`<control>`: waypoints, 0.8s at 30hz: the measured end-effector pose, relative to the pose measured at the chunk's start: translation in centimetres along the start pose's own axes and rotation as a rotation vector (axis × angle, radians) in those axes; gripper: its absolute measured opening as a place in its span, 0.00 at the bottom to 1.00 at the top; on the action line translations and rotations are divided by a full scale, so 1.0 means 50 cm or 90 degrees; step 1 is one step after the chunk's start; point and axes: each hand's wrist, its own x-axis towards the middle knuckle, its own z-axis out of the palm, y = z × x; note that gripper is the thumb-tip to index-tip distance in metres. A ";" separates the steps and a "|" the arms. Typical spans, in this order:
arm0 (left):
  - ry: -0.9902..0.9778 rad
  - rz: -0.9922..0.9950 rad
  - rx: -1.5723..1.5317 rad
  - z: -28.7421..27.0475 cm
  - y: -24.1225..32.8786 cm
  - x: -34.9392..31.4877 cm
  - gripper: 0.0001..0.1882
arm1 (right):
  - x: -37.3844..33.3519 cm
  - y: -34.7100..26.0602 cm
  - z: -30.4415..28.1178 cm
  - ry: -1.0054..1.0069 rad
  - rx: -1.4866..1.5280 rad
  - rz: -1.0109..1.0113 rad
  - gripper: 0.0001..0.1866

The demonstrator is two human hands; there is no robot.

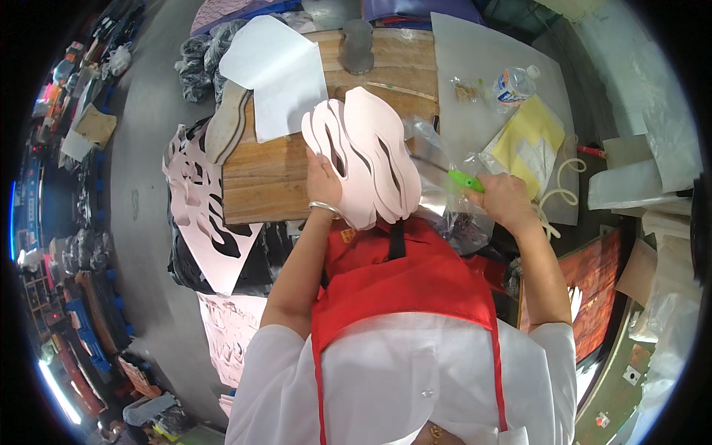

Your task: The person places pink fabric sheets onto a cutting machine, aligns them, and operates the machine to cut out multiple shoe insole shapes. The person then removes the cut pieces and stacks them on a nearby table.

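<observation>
My left hand is closed around the left side of a stack of pale pink, sole-shaped sheets. The sheets fan apart, and dark gaps show between several of them. They are held up over the near edge of the wooden board, in front of my red apron. My right hand grips a bright green-handled tool, with a thin shaft pointing left toward the stack. The shaft's tip is hard to make out against the clear plastic beside it. Pale coiled hose hangs just right of that hand.
The wooden board bears white paper and a dark grey sole-shaped piece. A beige sole-shaped piece leans at its left, above cut pink scraps. At right lie a plastic bottle and a yellow sheet.
</observation>
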 end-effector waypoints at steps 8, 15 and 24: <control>-0.025 0.050 -0.096 -0.005 -0.028 0.019 0.32 | 0.004 0.062 0.026 0.000 -0.041 -0.010 0.26; 0.016 0.203 0.188 -0.062 0.006 -0.056 0.38 | 0.043 0.262 0.137 0.158 -0.139 0.271 0.26; 0.012 0.043 0.060 -0.083 0.022 -0.016 0.22 | 0.083 0.275 0.293 0.118 -0.130 0.462 0.37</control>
